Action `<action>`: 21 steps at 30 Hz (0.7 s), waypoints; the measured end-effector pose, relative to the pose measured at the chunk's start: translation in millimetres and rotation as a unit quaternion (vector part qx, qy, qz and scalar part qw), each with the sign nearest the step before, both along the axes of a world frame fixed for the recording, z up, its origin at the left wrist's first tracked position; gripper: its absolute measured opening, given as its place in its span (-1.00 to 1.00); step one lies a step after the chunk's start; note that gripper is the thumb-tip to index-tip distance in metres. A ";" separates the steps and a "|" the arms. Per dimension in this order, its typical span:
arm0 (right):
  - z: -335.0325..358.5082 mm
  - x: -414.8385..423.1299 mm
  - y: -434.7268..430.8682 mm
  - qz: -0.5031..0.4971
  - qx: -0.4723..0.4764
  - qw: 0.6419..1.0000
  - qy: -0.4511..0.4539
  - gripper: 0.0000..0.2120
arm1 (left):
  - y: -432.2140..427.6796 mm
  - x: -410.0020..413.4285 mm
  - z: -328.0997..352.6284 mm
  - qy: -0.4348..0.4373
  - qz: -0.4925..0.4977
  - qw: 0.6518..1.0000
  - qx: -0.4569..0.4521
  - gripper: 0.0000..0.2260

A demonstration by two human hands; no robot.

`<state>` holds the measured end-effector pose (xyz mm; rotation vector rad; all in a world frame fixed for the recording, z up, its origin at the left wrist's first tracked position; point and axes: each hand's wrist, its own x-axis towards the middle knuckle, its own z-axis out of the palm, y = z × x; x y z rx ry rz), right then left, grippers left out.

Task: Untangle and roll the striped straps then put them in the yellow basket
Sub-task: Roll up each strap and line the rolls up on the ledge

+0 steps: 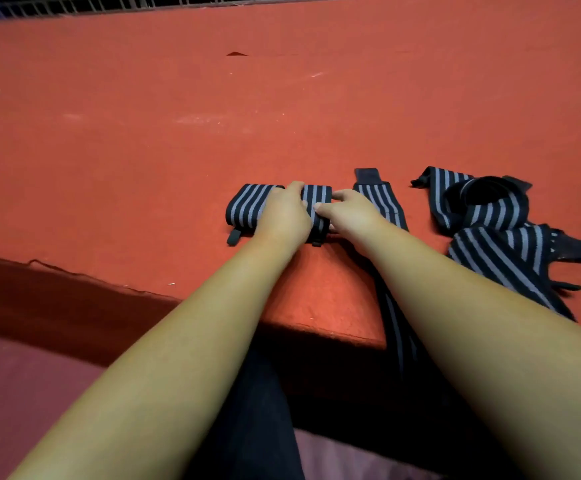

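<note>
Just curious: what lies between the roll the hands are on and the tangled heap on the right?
A loose striped strap, flat on the red surface, trailing off its near edge. The head view shows it.

The red-orange cloth-covered desk looks matt and felt-like, slightly fuzzy (pale scuffs mark its nap). The black-and-grey striped woven straps are ribbed elastic-looking fabric, also matt, ending in plain dull black cloth tabs.
</note>
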<state>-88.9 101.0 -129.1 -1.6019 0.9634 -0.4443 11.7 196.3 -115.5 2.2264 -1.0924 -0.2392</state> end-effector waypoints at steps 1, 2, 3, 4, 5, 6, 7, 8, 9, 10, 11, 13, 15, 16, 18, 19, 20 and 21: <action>-9.9 2.9 -5.8 0.005 -0.008 1.000 0.002 -0.44 | 0.5 -0.5 -4.3 -0.003 -0.002 1.000 0.009 -0.56; -12.3 2.9 -4.5 0.007 -0.017 1.000 0.004 -0.39 | 1.1 -0.5 -8.9 -0.008 0.001 1.000 0.010 -0.56; -9.2 1.2 0.4 0.005 -0.024 1.000 0.004 -0.38 | 2.3 -1.5 -12.4 -0.015 0.005 1.000 0.007 -0.57; -6.3 -0.4 3.3 0.000 -0.034 0.999 0.010 -0.40 | 3.5 -2.1 -15.1 -0.022 0.008 1.000 0.003 -0.57; -0.7 -3.0 6.1 -0.002 -0.042 0.999 0.020 -0.42 | 5.0 -4.6 -15.2 -0.027 0.012 1.000 -0.002 -0.58; -0.2 -3.7 2.9 -0.002 -0.044 0.999 0.032 -0.41 | 3.4 -4.6 -17.1 -0.039 0.011 0.999 -0.007 -0.60; 1.4 -6.3 1.8 -0.003 -0.032 0.999 0.038 -0.39 | 3.1 -5.0 -18.1 -0.044 0.007 0.999 -0.016 -0.63; 1.9 -9.0 -1.6 -0.001 -0.014 0.999 0.039 -0.40 | 1.8 -6.7 -16.2 -0.041 0.016 0.999 -0.021 -0.67; 5.5 -13.0 -3.7 0.001 0.011 1.000 0.028 -0.46 | 0.7 -9.6 -12.7 -0.052 0.026 0.998 -0.020 -0.71; 8.1 -16.9 -5.9 0.000 0.037 0.999 -0.006 -0.58 | -0.6 -12.9 -9.6 -0.088 0.034 0.995 -0.015 -0.74; 12.0 -23.5 -8.7 -0.012 0.054 0.998 -0.037 -0.75 | -1.7 -15.4 -7.4 -0.099 0.035 0.994 -0.023 -0.78; 16.3 -39.3 -18.0 -0.070 0.018 0.997 -0.040 -0.87 | -6.3 -24.3 -6.8 -0.093 -0.010 0.995 -0.029 -0.75; 17.9 -61.0 -29.7 -0.125 -0.095 0.986 0.063 -0.78 | -14.7 -40.8 -5.2 -0.101 -0.064 0.992 -0.038 -0.68; 18.6 -73.7 -32.9 -0.144 -0.144 0.971 0.125 -0.78 | -17.9 -52.7 -2.3 -0.065 -0.078 0.994 -0.031 -0.67; 21.5 -94.4 -35.2 -0.137 -0.165 0.953 0.215 -0.86 | -24.0 -74.1 1.4 -0.015 -0.087 0.996 -0.003 -0.68; 22.8 -101.3 -35.2 -0.116 -0.153 0.950 0.245 -0.89 | -27.6 -83.2 0.5 0.001 -0.087 0.996 0.024 -0.70; 25.2 -106.3 -35.1 -0.086 -0.154 0.948 0.264 -0.88 | -31.4 -91.2 0.4 0.007 -0.091 0.994 0.057 -0.70; 26.1 -111.6 -37.5 -0.068 -0.156 0.949 0.265 -0.83 | -35.7 -97.8 -0.3 -0.001 -0.094 0.992 0.087 -0.70</action>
